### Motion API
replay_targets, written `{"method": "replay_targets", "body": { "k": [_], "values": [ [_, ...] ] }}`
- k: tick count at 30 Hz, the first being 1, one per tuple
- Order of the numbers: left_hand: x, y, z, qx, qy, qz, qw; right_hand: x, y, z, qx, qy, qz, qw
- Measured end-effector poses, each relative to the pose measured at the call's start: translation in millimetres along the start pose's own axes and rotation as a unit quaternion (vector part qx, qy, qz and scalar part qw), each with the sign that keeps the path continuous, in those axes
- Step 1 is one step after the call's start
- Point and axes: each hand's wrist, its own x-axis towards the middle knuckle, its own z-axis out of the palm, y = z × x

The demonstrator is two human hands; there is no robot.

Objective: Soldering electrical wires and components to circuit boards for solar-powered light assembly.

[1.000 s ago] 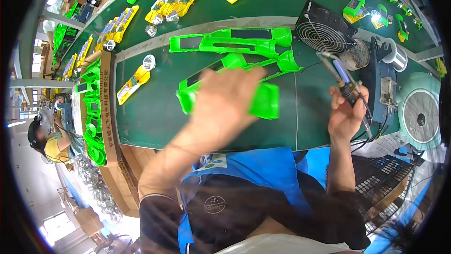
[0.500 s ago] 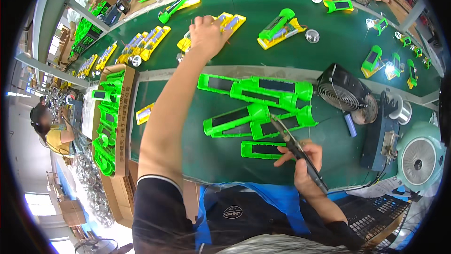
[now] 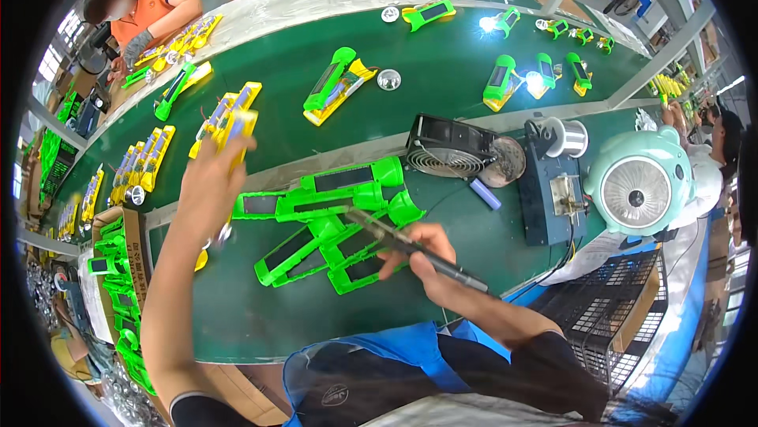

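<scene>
My left hand point(image 3: 207, 178), somewhat blurred, is closed on a yellow flashlight half point(image 3: 243, 122) with a battery in it, just off the row of similar yellow halves point(image 3: 217, 115) on the far strip. A small shiny reflector point(image 3: 225, 233) shows below that hand. A soldering iron point(image 3: 442, 264) lies in the grip of my right hand point(image 3: 430, 257), its tip pointing up and left over the pile. Under the iron, several green flashlight shells point(image 3: 347, 181) with dark panels overlap on the green bench.
A black fan point(image 3: 446, 147), a blue-grey box with a solder spool point(image 3: 564, 139) and a mint fan point(image 3: 636, 190) stand right. A carton of green shells point(image 3: 122, 269) is at left. Assembled green-yellow flashlights point(image 3: 335, 88) lie beyond. A co-worker in orange point(image 3: 162, 5) sits far left.
My view has swung to the right. My left hand has taken a yellow flashlight half from the row and lifted it. My right hand still holds the soldering iron above the green shells.
</scene>
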Motion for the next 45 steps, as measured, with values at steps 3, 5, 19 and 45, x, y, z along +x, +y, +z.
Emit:
{"method": "replay_targets", "body": {
  "k": [3, 5, 19, 45],
  "values": [
    [-99.4, 1.8, -2.2, -0.148, 0.026, -0.007, 0.989, 8.3, -2.8, 7.6, 0.033, 0.022, 0.011, 0.999],
    [-165.1, 20.8, 1.8, -0.374, -0.051, -0.173, 0.910, 15.0, 2.1, 9.0, 0.045, 0.017, 0.017, 0.999],
    [-167.9, 144.7, 78.6, -0.385, -0.038, -0.076, 0.919, -25.3, -54.8, -70.7, -0.156, 0.094, -0.188, 0.965],
    [-124.7, 176.5, 100.2, -0.216, 0.004, -0.019, 0.976, -62.5, -46.9, -60.7, -0.136, 0.058, 0.115, 0.982]
  ]
}}
